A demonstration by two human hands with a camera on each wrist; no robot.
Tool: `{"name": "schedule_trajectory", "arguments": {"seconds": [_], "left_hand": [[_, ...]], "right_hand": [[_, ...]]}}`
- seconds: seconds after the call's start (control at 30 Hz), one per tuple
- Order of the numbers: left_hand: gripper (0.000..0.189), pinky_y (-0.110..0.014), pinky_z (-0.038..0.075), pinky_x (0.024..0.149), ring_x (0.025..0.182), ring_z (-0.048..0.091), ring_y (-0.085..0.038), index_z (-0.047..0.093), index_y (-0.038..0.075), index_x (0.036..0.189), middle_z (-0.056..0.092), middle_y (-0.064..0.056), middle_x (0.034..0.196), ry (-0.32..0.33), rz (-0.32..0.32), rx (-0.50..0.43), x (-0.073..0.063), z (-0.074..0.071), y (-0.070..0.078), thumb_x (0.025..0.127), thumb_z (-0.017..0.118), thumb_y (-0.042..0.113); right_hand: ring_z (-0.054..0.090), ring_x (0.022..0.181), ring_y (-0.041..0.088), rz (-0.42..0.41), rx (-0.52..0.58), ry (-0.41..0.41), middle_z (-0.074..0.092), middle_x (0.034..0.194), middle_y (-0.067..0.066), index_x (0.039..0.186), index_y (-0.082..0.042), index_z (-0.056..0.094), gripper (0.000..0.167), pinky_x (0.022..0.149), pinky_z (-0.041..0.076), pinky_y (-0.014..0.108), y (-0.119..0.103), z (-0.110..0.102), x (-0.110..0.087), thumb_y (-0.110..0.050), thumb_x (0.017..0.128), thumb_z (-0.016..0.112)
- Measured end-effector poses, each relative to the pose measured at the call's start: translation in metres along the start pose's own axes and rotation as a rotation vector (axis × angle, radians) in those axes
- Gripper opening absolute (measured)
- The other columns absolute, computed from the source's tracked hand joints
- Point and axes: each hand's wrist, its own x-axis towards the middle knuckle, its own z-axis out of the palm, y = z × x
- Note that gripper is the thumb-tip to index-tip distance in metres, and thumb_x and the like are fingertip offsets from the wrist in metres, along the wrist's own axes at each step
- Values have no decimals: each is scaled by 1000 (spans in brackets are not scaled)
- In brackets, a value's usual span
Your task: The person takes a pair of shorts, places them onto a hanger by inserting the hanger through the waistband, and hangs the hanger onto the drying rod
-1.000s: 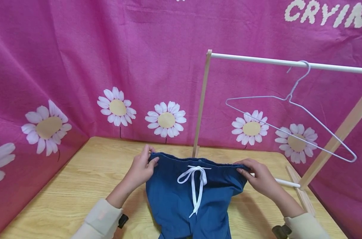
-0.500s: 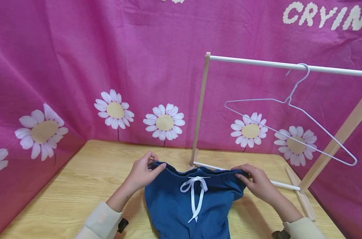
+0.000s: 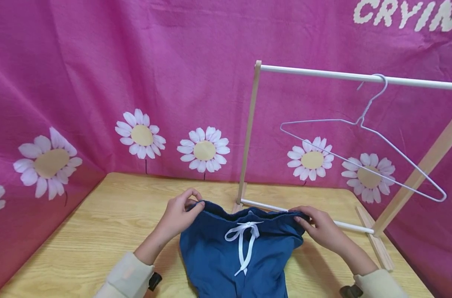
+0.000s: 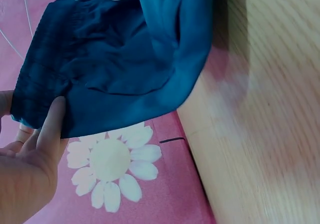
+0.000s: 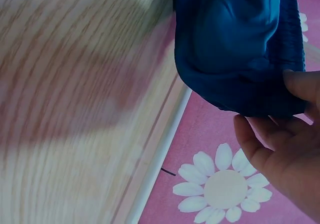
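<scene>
Navy drawstring pants [image 3: 215, 256] hang upright over the table between both hands, their elastic waistband uppermost and its opening sagging in the middle. A white drawstring [image 3: 242, 248] is tied in a bow at the front. My left hand [image 3: 179, 215] pinches the waistband at its left end between thumb and fingers. At the other end, my right hand [image 3: 320, 227] pinches the waistband the same way. In the left wrist view the gathered elastic of the pants [image 4: 110, 59] shows beside the thumb. The lower legs run out of the head view.
Behind the pants stands a clothes rack [image 3: 250, 132] with wooden posts and white bars. A wire hanger [image 3: 360, 122] hangs from its top bar. The wooden table [image 3: 80, 240] meets a pink daisy-print cloth [image 3: 196, 82] at the back and left.
The waistband has dropped slightly and now sags between the hands, showing more of its opening and the rack's lower bar behind. Both hands have kept their hold.
</scene>
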Motion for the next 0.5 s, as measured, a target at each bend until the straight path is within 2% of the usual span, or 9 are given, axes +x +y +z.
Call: {"name": "schedule_trajectory", "arguments": {"seconds": [0.1, 0.23, 0.33, 0.5], "left_hand": [[8, -24, 55, 64, 64, 61, -17, 61, 12, 104, 57, 0, 59, -10, -9, -47, 1, 1, 1, 97, 63, 7], [15, -31, 62, 68, 77, 68, -18, 63, 13, 103, 69, -4, 75, -13, -11, -87, 2, 4, 3, 97, 57, 1], [18, -30, 61, 69, 80, 69, -17, 65, 14, 95, 71, -6, 89, -36, 10, -60, 2, 6, 4, 97, 56, -1], [22, -25, 60, 68, 73, 67, -18, 68, 13, 86, 68, -3, 86, -91, 59, 26, 1, 11, 5, 98, 56, 0]], "right_hand": [[64, 90, 11, 28, 0, -34, 73, 108, 9, 115, -5, 70, 21, 68, 57, 27, 2, -2, -2, 0, 96, 66], [67, 95, 16, 39, 25, -67, 73, 107, 11, 112, -1, 70, 18, 71, 60, 31, 3, -2, -6, 3, 97, 63], [70, 96, 23, 58, 56, -91, 73, 106, 14, 110, 2, 70, 18, 72, 61, 33, 5, -1, -8, 7, 97, 60], [70, 98, 29, 102, 102, -165, 72, 110, 16, 113, 3, 68, 17, 75, 60, 32, 9, 2, -9, 2, 97, 61]]}}
